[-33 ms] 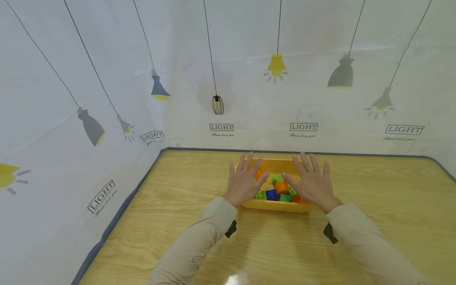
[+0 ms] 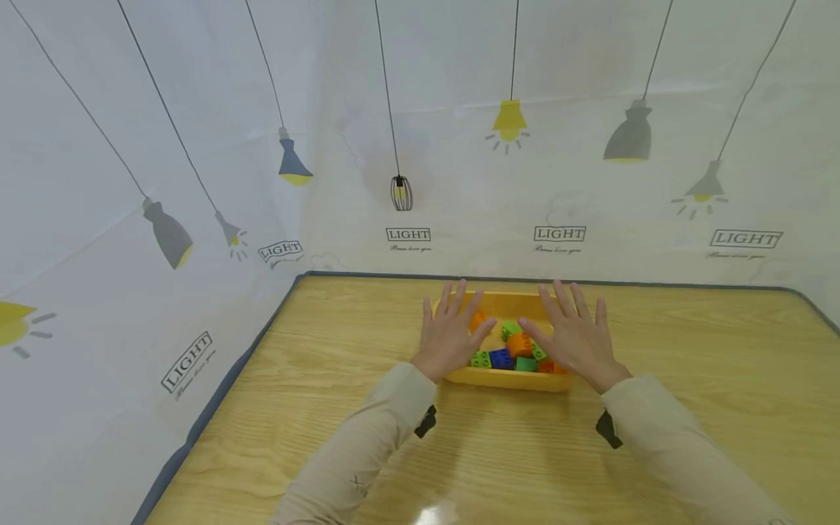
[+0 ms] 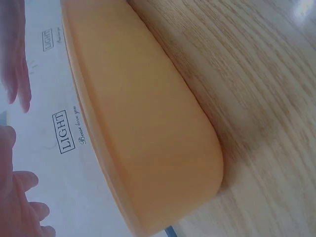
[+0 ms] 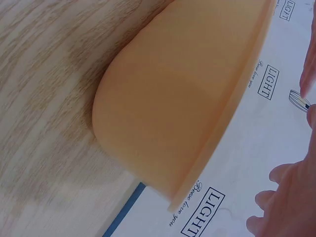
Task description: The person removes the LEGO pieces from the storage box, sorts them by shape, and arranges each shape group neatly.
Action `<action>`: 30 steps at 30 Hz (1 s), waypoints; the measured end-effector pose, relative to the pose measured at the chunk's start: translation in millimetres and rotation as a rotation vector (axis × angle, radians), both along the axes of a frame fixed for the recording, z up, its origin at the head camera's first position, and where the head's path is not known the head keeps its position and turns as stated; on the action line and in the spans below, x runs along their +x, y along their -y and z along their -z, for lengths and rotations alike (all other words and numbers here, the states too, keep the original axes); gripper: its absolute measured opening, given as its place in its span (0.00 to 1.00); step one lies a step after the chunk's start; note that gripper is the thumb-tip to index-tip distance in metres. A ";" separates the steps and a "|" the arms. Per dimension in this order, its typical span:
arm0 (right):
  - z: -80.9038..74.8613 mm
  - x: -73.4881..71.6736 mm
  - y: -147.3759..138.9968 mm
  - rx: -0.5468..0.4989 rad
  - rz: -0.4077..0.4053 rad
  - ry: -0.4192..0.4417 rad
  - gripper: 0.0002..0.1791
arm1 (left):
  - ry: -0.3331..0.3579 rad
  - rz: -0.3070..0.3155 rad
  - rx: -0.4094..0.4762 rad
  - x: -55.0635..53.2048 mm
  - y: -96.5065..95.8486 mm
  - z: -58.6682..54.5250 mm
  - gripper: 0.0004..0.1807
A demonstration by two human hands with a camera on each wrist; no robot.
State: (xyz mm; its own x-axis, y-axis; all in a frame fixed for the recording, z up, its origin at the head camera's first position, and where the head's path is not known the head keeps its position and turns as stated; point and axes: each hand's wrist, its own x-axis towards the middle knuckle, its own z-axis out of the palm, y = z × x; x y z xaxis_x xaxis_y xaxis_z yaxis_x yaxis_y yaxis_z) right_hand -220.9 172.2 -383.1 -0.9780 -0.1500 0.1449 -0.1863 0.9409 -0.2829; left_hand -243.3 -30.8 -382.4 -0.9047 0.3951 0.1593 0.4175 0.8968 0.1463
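An orange-yellow plastic bin [image 2: 505,380] stands on the wooden table with several toy building bricks inside. Among them are a blue brick [image 2: 502,359], an orange brick [image 2: 520,344] and a light green brick [image 2: 481,359]. Over the bin's left end is my left hand [image 2: 448,335], palm down, fingers straight and spread. My right hand [image 2: 577,343] is spread the same way over the right end. Neither holds anything. Both wrist views show the bin's outer wall [image 3: 143,113] close up, with fingertips [image 4: 266,200] above the rim level. The hands hide part of both bin ends.
Light wood tabletop [image 2: 341,350] surrounds the bin on all sides. A pale wall covering [image 2: 459,160] printed with hanging lamps rises behind the table and along its left side. Dark edging [image 2: 216,397] runs where table and covering meet.
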 end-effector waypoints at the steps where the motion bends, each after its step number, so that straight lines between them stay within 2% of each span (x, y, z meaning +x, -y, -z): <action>1: -0.4 0.1 0.2 -0.001 -0.001 0.001 0.46 | 0.002 0.000 0.003 0.1 -0.2 0.0 0.34; 9: -3.8 0.6 0.6 -0.015 -0.011 0.024 0.45 | -0.001 0.001 -0.001 0.2 0.4 0.5 0.33; 18: 0.0 0.8 0.2 -0.022 -0.033 0.052 0.45 | -0.029 -0.007 0.045 -3.6 14.8 4.5 0.34; 25: 7.9 -0.4 -2.5 -0.013 -0.057 0.041 0.46 | -0.008 -0.032 0.110 -8.8 30.5 13.2 0.33; 30: 12.7 -3.4 -3.3 -0.019 -0.092 0.035 0.44 | 0.005 -0.071 0.137 -14.2 40.3 22.0 0.32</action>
